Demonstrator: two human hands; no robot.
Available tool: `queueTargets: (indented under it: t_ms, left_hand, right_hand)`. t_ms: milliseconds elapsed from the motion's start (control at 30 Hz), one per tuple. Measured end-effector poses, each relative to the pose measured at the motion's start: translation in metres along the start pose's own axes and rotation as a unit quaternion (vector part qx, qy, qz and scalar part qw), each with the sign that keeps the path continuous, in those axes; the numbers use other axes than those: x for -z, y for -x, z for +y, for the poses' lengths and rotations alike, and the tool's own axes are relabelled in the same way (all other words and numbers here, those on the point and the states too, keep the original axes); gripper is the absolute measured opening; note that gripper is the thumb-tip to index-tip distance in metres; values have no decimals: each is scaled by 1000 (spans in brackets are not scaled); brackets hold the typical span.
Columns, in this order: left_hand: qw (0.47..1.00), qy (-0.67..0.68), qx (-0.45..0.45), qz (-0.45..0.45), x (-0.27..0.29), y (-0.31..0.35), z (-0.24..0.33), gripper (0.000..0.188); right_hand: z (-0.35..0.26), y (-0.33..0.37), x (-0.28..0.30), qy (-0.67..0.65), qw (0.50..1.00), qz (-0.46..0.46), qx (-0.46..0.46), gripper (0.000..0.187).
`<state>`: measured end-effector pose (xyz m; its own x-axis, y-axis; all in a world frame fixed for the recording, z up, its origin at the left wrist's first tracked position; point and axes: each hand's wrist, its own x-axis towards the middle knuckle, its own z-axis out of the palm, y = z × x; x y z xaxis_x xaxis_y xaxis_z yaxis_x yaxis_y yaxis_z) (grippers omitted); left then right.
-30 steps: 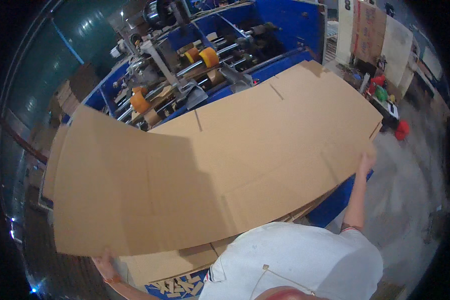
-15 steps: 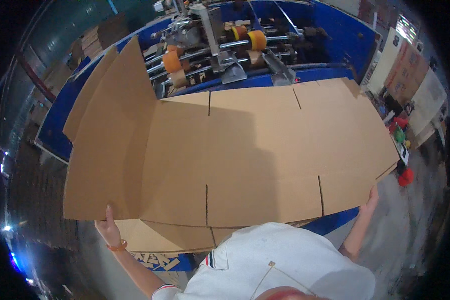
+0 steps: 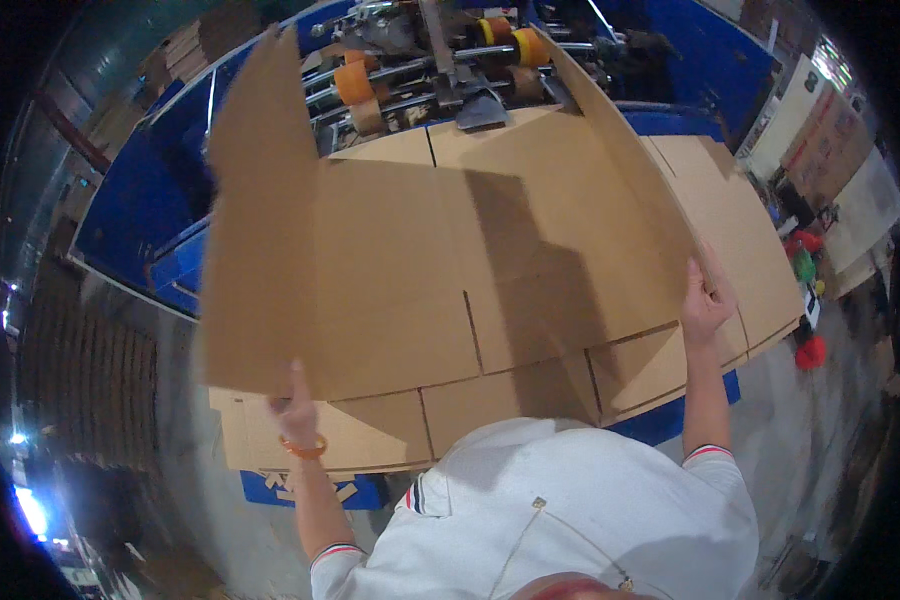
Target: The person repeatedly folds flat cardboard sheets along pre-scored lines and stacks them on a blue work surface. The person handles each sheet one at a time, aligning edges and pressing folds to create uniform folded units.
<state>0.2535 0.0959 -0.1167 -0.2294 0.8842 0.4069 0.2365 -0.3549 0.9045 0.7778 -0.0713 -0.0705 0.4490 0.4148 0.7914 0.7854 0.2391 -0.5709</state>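
Since half a second ago, the right end of the cardboard sheet (image 3: 395,245) has swung up from lying flat, and the right hand (image 3: 707,303) has come inward and up with it. The left hand (image 3: 295,398) has shifted inward too, and more of the lower cardboard (image 3: 755,245) is now uncovered at the right.

The sheet is plain brown, smooth and wide, its middle lying nearly flat and partly in shadow. Its left panel (image 3: 260,230) and right panel (image 3: 635,175) both stand raised, so it forms an open trough. Faint crease lines cross it, and dark slots cut into its edges. It rests over the lower cardboard, between the person's white shirt (image 3: 570,490) and the blue machine (image 3: 710,60).

The left hand grasps the near edge of the left panel, thumb on the inner face; the right hand grips the near edge of the right panel.

Counted: one held sheet, two raised panels, two slots visible in its middle, two hands, one orange bracelet (image 3: 303,447) on the left wrist. The machine shows four orange-yellow rollers (image 3: 351,83). One red object (image 3: 810,351) is at the right; the layers of lower cardboard cannot be counted.
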Motion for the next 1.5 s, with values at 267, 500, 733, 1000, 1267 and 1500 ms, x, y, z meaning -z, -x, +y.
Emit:
queueTargets:
  t_ms: [267, 500, 733, 1000, 1267, 1500]
  left_hand:
    - [850, -259, -310, -339, -91, 62, 7, 67]
    - [808, -307, -308, -398, -115, 83, -16, 79]
    - [808, -312, -322, -383, -151, 23, -42, 77]
    - [797, -373, -363, -308, -236, -79, -72, 69]
    - [811, -437, -315, -227, -208, -90, -72, 62]
    - [759, -621, 128, 144, 46, -140, -180, 40]
  right_hand:
    - [-22, 41, -24, 101, 965, -209, 125, 58]
    - [0, 105, -57, 136, 882, -421, 165, 69]
    - [32, 81, -112, 129, 900, -382, 165, 72]
    - [81, 13, -202, 210, 910, -322, 154, 60]
    - [83, 10, -200, 188, 912, -365, 17, 57]
    - [67, 57, -106, 199, 880, -430, -7, 48]
